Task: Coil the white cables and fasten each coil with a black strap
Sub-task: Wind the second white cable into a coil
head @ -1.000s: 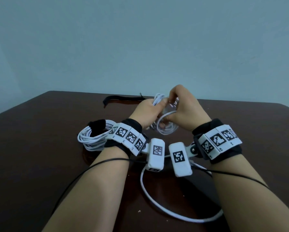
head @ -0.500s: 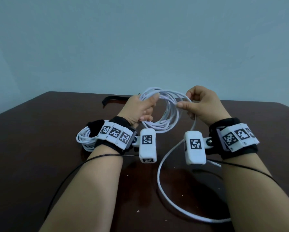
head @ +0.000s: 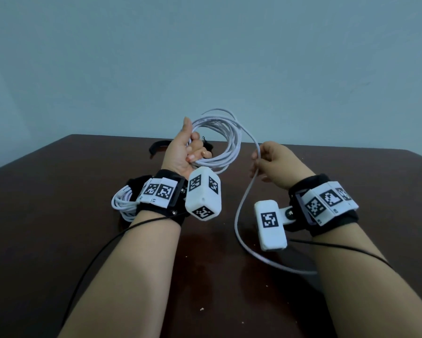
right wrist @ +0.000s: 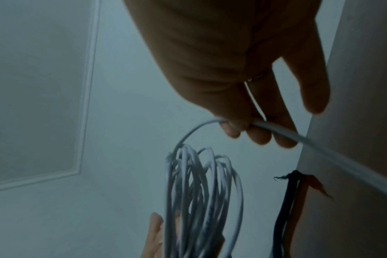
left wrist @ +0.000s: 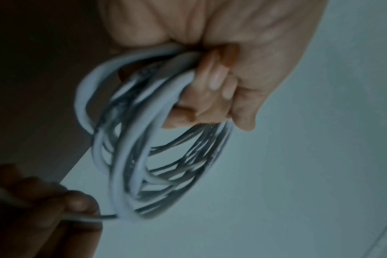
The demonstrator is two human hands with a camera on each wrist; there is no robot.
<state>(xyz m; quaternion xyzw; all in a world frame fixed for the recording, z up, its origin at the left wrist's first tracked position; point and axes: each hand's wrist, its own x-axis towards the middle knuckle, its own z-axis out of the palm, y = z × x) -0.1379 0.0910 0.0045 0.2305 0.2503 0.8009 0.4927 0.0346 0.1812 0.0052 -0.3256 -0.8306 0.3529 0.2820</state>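
Head: L hand (head: 180,154) grips coil (head: 226,142)

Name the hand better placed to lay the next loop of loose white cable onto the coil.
Right. The right hand already pinches the loose white cable trailing to the dark brown table; its grip is free to carry it over. The left hand is occupied gripping the white cable coil.

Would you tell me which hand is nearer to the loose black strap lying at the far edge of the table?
Left. The left hand is raised just in front of the loose black strap, hiding its middle; the right hand is off to the strap's right.
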